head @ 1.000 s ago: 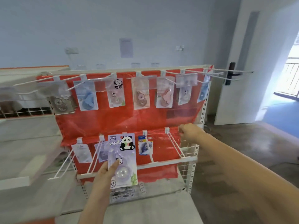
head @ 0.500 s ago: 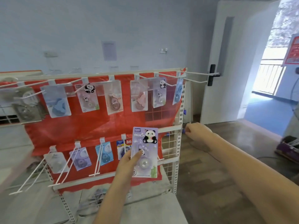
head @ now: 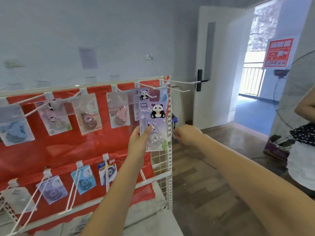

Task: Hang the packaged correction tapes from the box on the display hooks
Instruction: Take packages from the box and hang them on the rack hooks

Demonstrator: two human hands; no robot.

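My left hand [head: 138,142] grips a purple panda correction tape pack [head: 153,123] by its lower left edge, upright in front of the right end of the white display rack [head: 169,150]. The pack's top sits just below a hanging panda pack [head: 144,95] and the empty top-row hooks [head: 179,82]. My right hand [head: 187,135] hovers with curled fingers just right of the rack's upright post, beside a small blue object [head: 174,120]; whether it holds anything is unclear. Several tape packs hang on the upper [head: 87,114] and lower [head: 84,179] rows.
The rack has a red backing sheet [head: 68,147]. A white door [head: 211,68] stands open at the right. A purple box [head: 276,149] with items sits on the wooden floor. Another person [head: 305,133] and a fan [head: 296,92] are at the right edge.
My view has swung right along the rack. My left hand has raised the panda pack from the lower row to the upper right hooks. My right hand stays by the rack's right post.
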